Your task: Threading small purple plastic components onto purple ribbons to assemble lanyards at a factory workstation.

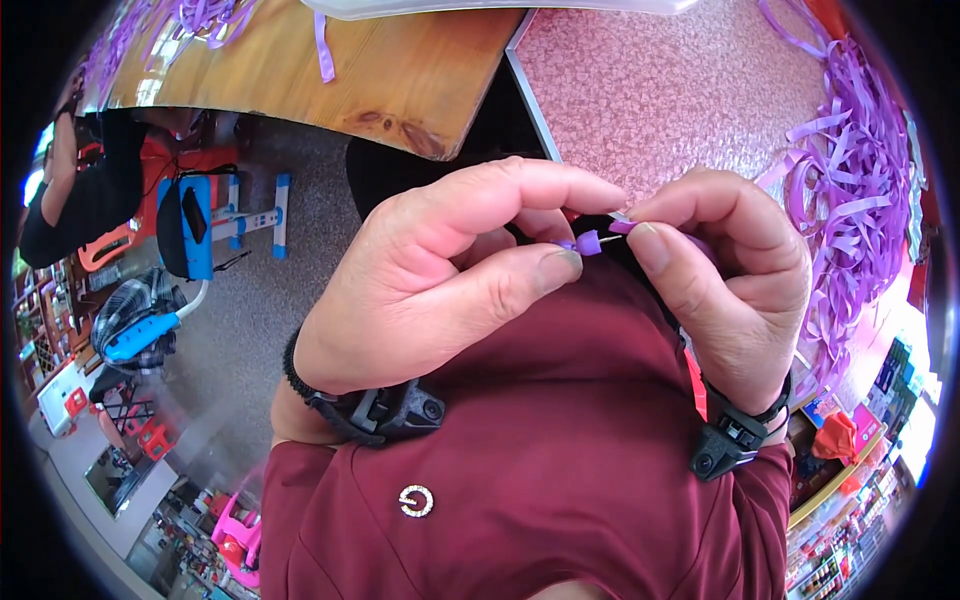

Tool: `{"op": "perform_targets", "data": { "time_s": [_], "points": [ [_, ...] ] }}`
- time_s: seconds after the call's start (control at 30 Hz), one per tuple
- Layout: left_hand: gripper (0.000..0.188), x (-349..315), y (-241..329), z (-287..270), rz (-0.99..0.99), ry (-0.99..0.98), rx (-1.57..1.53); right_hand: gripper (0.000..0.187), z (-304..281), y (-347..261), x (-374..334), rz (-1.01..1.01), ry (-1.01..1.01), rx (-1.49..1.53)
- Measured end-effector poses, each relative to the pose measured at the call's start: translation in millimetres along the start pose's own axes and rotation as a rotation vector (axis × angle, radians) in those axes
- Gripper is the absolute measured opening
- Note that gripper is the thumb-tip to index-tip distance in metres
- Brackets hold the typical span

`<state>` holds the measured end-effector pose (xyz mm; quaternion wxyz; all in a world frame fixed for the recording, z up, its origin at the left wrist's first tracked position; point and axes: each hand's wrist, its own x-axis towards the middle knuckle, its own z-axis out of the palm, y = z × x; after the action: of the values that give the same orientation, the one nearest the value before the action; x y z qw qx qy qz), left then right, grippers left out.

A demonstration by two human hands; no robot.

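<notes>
In front of my chest my two hands almost meet. A small purple bell-shaped piece pokes out past the thumb of my left hand, which is closed on it. From its open end a thin pale pin or wire runs toward the other hand. Thumb and forefinger of my right hand pinch a short bit of purple ribbon beside that pin. What lies behind the fingers is hidden. Each wrist carries a black strap with a small black device.
A thick heap of purple ribbons hangs over the pink speckled table at right. Ahead stands a wooden table with more ribbon and a white tray rim. At left are blue-framed seats and another person's arm.
</notes>
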<state>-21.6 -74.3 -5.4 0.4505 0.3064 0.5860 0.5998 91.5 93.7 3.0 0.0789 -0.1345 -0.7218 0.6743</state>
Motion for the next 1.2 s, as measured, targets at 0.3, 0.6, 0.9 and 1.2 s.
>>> {"op": "perform_targets", "data": {
  "time_s": [0.3, 0.6, 0.9, 1.2],
  "points": [
    [0.026, 3, -7, 0, 0.107, -0.013, 0.053, 0.009, 1, 1, -1, -0.009, -0.004, -0.012],
    [0.024, 4, -12, 6, 0.119, 0.043, -0.037, 0.013, 1, 9, 3, -0.399, 0.000, -0.355],
    [0.021, 3, -12, 10, 0.049, 0.062, -0.138, 0.016, 1, 9, 3, -0.467, -0.054, -0.462],
    [0.021, 1, -5, 9, -0.106, 0.111, -0.172, 0.013, 0, 12, 0, -0.391, -0.038, -0.386]
  ]
}}
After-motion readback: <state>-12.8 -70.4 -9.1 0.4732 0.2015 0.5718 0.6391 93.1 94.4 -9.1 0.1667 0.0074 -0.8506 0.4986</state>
